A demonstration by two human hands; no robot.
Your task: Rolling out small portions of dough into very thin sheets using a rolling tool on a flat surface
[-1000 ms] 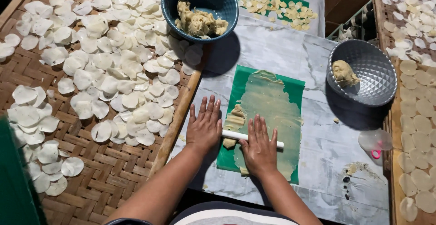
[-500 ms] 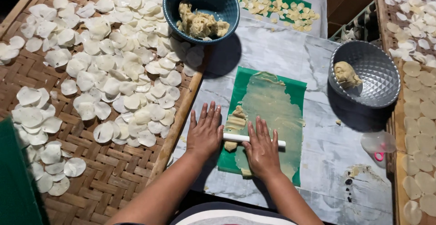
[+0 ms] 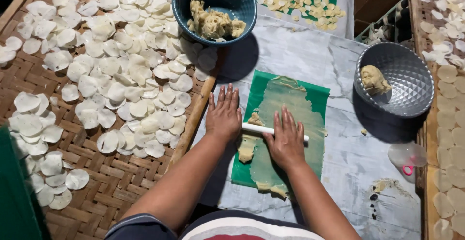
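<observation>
With both flat, open palms, the left hand [image 3: 224, 116] and right hand [image 3: 286, 138], laid on the white rolling pin [image 3: 271, 131] at mid-frame, the thin dough sheet [image 3: 286, 119] on the green mat [image 3: 317, 94] is best rolled under even pressure, kept within the mat's edges.

Blue bowl [image 3: 214, 7] and silver bowl [image 3: 397, 77] flank bare marble [image 3: 310, 56].

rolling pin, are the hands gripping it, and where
Not gripped: both hands, left and right, press flat palms on the white rolling pin, one toward each end.
</observation>
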